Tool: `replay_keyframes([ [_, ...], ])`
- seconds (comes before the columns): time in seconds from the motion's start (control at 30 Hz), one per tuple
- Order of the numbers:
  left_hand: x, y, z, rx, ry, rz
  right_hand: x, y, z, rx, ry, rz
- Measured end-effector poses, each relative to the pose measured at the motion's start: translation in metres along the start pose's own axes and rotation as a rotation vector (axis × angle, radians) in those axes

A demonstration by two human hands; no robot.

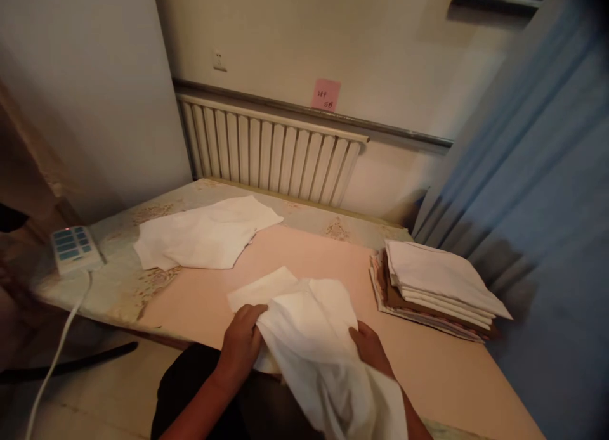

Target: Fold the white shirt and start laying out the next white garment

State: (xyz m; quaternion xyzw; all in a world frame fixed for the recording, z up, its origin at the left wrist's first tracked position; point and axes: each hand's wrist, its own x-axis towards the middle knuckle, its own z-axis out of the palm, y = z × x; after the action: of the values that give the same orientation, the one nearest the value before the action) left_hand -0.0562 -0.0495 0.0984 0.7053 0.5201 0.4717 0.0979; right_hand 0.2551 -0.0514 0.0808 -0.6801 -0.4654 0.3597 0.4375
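A white cloth (304, 326) lies crumpled at the near edge of the table and hangs down toward my lap. My left hand (242, 346) grips its left side with the fingers curled into the fabric. My right hand (368, 348) holds the right side, partly covered by a fold. A second loose white cloth (204, 234) lies spread on the table further back to the left, apart from both hands.
A stack of folded white and brown cloths (438, 281) sits at the right of the pink table top (304, 256). A white power strip (73, 246) with its cord lies at the left corner. A radiator (271, 151) lines the wall; blue curtain (537, 193) at right.
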Motion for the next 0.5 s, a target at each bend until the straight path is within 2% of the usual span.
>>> replay_keyframes([
  [0.13, 0.012, 0.013, -0.036, -0.068, -0.012, -0.056, 0.027, -0.017, -0.011, 0.169, -0.011, -0.002],
  [0.23, 0.017, 0.023, -0.053, -0.179, 0.022, -0.238, 0.04, -0.035, -0.03, 0.278, 0.033, -0.003],
  [0.4, 0.017, 0.026, -0.053, -0.547, 0.085, -0.576, 0.031, -0.076, -0.074, 0.664, 0.241, -0.018],
  [0.5, 0.015, 0.03, -0.048, -0.84, 0.043, -0.725, 0.008, -0.11, -0.103, 0.676, 0.328, -0.121],
])
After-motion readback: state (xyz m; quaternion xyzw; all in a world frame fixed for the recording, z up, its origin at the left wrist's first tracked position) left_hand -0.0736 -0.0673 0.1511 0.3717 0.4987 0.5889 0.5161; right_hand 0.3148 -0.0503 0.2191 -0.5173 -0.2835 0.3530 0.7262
